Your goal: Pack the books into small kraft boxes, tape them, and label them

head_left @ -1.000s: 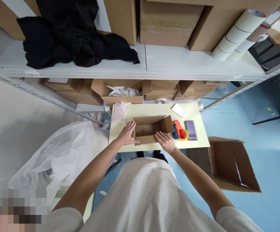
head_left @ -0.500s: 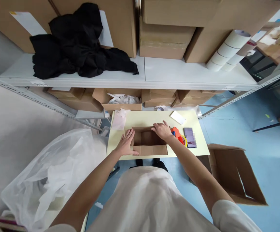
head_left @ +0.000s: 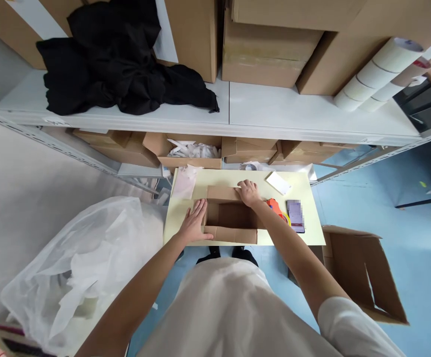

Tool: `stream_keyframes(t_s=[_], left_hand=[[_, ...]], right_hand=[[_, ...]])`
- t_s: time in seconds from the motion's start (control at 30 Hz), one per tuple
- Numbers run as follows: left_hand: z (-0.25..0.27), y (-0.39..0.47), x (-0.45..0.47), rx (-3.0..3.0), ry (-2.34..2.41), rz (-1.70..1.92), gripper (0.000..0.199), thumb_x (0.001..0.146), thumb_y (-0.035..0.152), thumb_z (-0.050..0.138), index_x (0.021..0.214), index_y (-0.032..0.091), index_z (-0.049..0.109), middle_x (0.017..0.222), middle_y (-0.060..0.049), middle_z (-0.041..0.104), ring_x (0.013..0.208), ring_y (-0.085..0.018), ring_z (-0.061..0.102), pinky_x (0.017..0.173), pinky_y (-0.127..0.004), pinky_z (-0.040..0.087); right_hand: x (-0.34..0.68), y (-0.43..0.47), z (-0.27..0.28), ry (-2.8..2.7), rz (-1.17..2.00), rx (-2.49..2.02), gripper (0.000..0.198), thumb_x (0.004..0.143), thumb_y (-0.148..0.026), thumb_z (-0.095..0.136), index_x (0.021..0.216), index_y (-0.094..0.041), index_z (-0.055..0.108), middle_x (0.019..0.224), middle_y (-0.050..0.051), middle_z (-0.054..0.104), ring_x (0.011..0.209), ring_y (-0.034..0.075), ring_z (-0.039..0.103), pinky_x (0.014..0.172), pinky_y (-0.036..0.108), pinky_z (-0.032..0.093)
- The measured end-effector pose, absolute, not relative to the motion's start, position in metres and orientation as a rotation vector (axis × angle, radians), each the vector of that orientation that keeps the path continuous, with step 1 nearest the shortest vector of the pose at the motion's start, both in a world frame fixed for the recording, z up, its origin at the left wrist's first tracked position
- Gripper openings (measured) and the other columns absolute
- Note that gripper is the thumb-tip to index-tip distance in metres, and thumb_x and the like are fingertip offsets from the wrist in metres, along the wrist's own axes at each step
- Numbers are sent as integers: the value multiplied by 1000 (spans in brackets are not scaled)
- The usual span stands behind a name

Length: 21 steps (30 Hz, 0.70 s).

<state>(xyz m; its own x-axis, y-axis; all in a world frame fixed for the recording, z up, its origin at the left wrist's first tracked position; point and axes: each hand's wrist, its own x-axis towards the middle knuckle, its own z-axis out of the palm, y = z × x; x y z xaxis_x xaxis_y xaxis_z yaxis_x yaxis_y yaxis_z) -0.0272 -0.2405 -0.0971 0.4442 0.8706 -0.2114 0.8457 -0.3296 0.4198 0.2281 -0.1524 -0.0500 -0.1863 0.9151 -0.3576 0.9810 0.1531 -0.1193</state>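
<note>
A small open cardboard box sits on the pale yellow table in front of me, its inside bare. The near and far flaps are folded outward. My left hand lies against the box's left side, fingers stretched flat and thumb spread along the near flap. At the far right corner, my right hand has its fingers curled over the far flap; its palm hides part of the box's right side. Just right of that hand lies an orange tape dispenser with a yellow roll of tape.
A phone and a white card-like item lie on the table's right. Behind stands a shelf with boxes, black cloth and rolls. A translucent plastic bag is left, a larger open box right.
The far flap, earlier raised and hardly visible, is now folded outward away from me. My right hand has moved slightly away from me with it, fingers more curled. My left hand stays put.
</note>
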Motion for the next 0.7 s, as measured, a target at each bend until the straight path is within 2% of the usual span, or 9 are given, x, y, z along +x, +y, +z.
stream_keyframes(t_s=[0.1,0.2,0.3,0.43,0.5,0.57,0.63,0.7], left_hand=[[-96,-236,-26,2188,1426,89,131,54,60,71,146,18,-13,155,-18,4,142,-34,4,111,-56,13],[-98,-231,-26,2161,1392,122,134,53,60,72,146,18,-14,155,-19,2,142,-35,2,111,-56,15],[-100,-224,-25,2156,1370,159,134,52,61,72,146,17,-12,155,-20,2,142,-36,2,111,-55,16],[-104,-220,-29,2167,1368,231,131,53,63,72,147,14,-5,154,-21,2,142,-36,0,112,-52,15],[-107,-219,-37,2137,1383,316,120,60,63,68,148,13,3,154,-21,3,142,-35,-1,112,-51,15],[-112,-216,-50,2034,1461,463,96,75,59,55,147,14,12,155,-18,8,143,-31,3,113,-48,17],[-119,-206,-67,1835,1644,627,69,88,51,37,144,15,22,152,-17,21,142,-26,17,112,-43,22],[-130,-186,-84,1584,1894,683,56,92,43,30,138,11,33,144,-18,38,136,-24,33,111,-38,27]], right_hand=[[239,-193,-47,2268,-395,1922,61,92,-50,32,139,-11,33,143,22,36,133,31,30,107,51,17],[258,-243,-57,2351,-204,2054,87,83,-61,41,144,-3,17,150,26,19,139,38,13,108,56,11],[275,-276,-74,2214,-299,2124,99,78,-67,43,146,-3,8,152,24,12,141,37,7,108,57,14],[279,-279,-82,2064,-482,2163,103,75,-66,48,147,-6,4,154,20,10,142,33,5,108,53,20],[275,-274,-79,2032,-476,2183,102,75,-63,49,147,-8,3,154,19,9,142,33,4,108,55,20],[270,-271,-75,2000,-461,2187,100,76,-60,50,147,-9,1,154,19,7,142,33,4,107,56,20],[267,-271,-74,1968,-451,2181,100,76,-59,50,147,-8,1,155,18,5,142,33,2,107,55,20],[265,-273,-75,1944,-446,2176,101,75,-60,50,147,-7,2,155,18,3,142,33,1,108,54,20]])
